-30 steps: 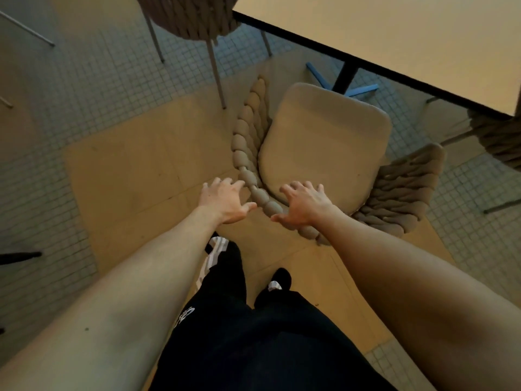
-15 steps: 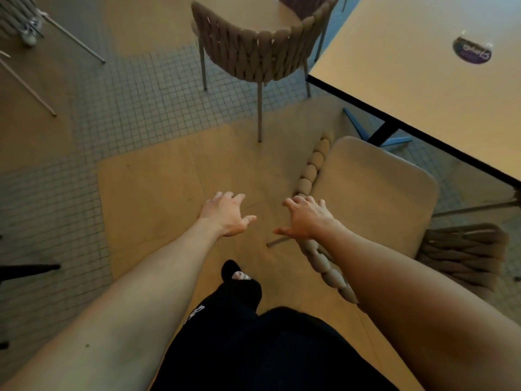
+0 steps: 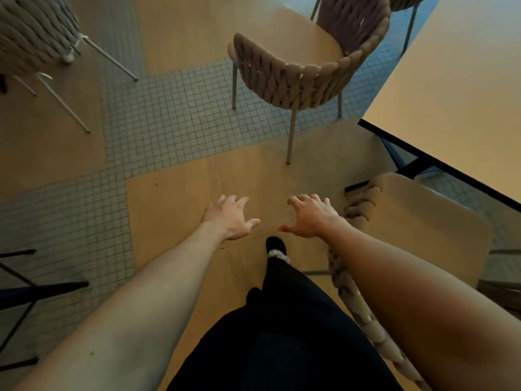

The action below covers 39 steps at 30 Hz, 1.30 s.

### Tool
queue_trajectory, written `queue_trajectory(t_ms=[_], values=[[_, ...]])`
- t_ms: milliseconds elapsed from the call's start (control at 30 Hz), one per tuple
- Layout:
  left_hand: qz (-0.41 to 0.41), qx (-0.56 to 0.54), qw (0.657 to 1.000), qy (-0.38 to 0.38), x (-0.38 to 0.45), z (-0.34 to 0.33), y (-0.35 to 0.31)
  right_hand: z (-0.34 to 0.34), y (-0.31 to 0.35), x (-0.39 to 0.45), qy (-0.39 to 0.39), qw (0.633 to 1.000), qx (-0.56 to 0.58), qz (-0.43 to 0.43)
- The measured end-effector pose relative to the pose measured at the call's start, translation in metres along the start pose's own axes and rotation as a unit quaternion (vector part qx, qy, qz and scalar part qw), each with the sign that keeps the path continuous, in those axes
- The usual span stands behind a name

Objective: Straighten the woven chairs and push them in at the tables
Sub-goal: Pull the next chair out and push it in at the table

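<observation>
While two hands (image 3: 231,218) hover spread, gripping nothing, four woven chairs (image 3: 298,77), one table (image 3: 451,103).

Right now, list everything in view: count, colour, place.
woven chairs: three beige; one ahead, one beside the right arm, one at top left.
purple-backed chair: one, top centre, beyond the chair ahead.
table: one, tan top with black edge, right.
floor: tan panels and grey small tiles.
dark frame legs: black, left edge; what they belong to I cannot tell.
shoe: one, black with white, centre.
trousers: black, bottom centre.
left hand: open, over the floor, touching nothing.
right hand: open, over the floor, touching nothing.
</observation>
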<state>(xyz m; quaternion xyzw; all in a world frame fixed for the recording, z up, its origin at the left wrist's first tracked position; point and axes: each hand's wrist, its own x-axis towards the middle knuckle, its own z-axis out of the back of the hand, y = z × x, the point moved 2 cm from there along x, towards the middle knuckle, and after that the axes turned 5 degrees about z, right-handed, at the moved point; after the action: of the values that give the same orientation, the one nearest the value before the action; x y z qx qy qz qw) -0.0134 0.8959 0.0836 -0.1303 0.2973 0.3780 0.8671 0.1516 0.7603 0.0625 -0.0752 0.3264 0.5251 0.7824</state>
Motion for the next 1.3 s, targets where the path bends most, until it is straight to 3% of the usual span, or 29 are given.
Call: queue_trajectory(t_ms=[667,900,1300], values=[[-0.012,0.008,0.999,-0.032,0.229,0.175,-0.006,0.175,-0.081,0.199,-0.009,1.0,0.0,0.003],[-0.061,0.048,0.994,-0.075,0.31,0.229,-0.005,0.224,-0.102,0.254,-0.023,0.999,0.023,-0.029],[-0.188,0.084,0.978,-0.038,0.436,0.323,0.003,0.298,-0.11,0.344,-0.037,0.984,0.12,-0.131]])
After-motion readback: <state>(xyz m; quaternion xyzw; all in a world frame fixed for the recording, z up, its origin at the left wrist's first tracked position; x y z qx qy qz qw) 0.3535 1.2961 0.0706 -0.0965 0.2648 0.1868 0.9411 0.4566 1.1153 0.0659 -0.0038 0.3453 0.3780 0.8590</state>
